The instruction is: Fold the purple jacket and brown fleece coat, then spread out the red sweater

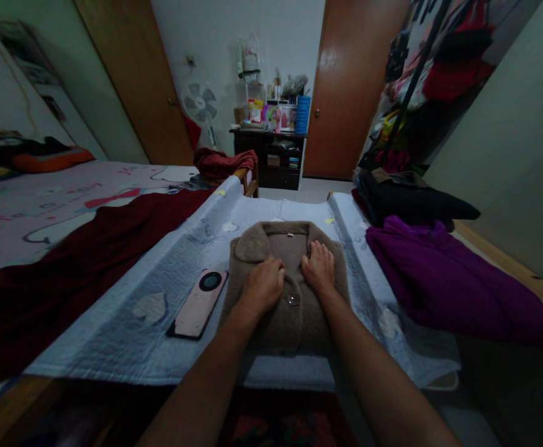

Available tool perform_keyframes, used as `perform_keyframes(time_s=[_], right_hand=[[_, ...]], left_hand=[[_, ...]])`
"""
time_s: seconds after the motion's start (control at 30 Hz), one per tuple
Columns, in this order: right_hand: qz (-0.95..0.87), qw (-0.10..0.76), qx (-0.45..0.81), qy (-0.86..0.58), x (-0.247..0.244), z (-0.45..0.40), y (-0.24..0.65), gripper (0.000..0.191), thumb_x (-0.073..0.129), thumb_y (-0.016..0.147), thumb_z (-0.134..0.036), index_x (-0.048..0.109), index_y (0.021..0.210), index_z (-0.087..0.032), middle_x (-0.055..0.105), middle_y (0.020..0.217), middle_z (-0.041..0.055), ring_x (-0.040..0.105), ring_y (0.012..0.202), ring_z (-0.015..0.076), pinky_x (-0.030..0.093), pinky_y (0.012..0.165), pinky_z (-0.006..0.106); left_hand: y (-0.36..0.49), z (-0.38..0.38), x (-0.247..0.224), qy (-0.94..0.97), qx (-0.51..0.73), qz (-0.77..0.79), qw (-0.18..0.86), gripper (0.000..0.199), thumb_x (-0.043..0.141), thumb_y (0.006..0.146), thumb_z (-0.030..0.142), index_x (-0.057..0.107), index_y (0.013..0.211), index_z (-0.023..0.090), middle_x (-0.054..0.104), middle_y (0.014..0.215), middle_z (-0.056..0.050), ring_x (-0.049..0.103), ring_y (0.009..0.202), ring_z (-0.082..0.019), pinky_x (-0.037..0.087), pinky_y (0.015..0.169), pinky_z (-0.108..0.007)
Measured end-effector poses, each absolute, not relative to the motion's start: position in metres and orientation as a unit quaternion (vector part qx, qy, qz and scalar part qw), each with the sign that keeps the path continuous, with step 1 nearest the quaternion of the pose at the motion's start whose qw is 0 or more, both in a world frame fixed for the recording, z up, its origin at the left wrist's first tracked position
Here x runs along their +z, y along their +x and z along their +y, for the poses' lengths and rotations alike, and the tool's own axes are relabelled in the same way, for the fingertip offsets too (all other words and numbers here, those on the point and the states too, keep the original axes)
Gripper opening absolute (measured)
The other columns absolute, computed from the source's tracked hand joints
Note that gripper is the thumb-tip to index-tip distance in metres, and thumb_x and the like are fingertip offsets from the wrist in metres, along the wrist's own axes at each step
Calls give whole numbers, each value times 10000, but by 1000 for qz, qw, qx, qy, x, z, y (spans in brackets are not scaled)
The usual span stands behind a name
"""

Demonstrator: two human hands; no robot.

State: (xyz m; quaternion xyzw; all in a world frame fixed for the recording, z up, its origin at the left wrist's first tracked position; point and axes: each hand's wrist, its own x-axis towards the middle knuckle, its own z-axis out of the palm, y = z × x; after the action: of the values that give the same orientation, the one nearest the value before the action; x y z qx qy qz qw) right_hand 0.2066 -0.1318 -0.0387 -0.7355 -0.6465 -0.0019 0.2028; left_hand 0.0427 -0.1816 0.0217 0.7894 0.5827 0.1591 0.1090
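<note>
A folded brown fleece coat (275, 329) lies in front of me with its collar at the far end and a round button near the middle. My left hand (264, 284) is closed, its fingers curled on the coat's left lapel beside the neck opening. On the other side, my right hand (319, 267) rests fairly flat on the right lapel, fingers stretched out and the thumb apart. A pink phone (199, 304) with a round black camera ring lies left of the coat. Under both is a pale blue quilted cover (126, 347).
At right, a purple garment (443, 279) and a stack of dark folded clothes (411, 202) lie beside the cover. A dark red cloth (85, 254) spreads over the bed at left. Farther back stand a white fan (201, 102) and a dark cabinet (269, 158).
</note>
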Motion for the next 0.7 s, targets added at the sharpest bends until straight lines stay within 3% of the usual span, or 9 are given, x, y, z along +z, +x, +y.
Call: perform_keyframes(time_s=[0.17, 0.53, 0.7], right_hand=[[-646, 219, 0, -732, -40, -133, 207, 529, 324, 944, -267, 430, 1421, -64, 411, 1506, 131, 298, 1410, 248, 163, 1153, 403], [-643, 227, 13, -732, -36, -133, 206, 539, 388, 901, -240, 442, 1409, -68, 422, 1497, 139, 315, 1401, 254, 164, 1155, 399], [-638, 325, 37, -697, -41, -128, 214, 511, 370, 842, -179, 535, 1311, -62, 533, 1389, 167, 423, 1320, 254, 242, 1131, 406]], left_hand=[[61, -193, 19, 758, 151, 633, 40, 348, 488, 916, 498, 595, 1028, 186, 608, 1103, -113, 558, 1022, -271, 435, 887, -380], [57, -198, 9, 775, 149, 614, 23, 372, 438, 932, 486, 595, 1142, 221, 569, 1160, -108, 494, 1099, -292, 414, 925, -411], [57, -199, 9, 775, 148, 615, 15, 366, 438, 940, 483, 610, 1136, 227, 569, 1155, -97, 493, 1087, -279, 420, 912, -400]])
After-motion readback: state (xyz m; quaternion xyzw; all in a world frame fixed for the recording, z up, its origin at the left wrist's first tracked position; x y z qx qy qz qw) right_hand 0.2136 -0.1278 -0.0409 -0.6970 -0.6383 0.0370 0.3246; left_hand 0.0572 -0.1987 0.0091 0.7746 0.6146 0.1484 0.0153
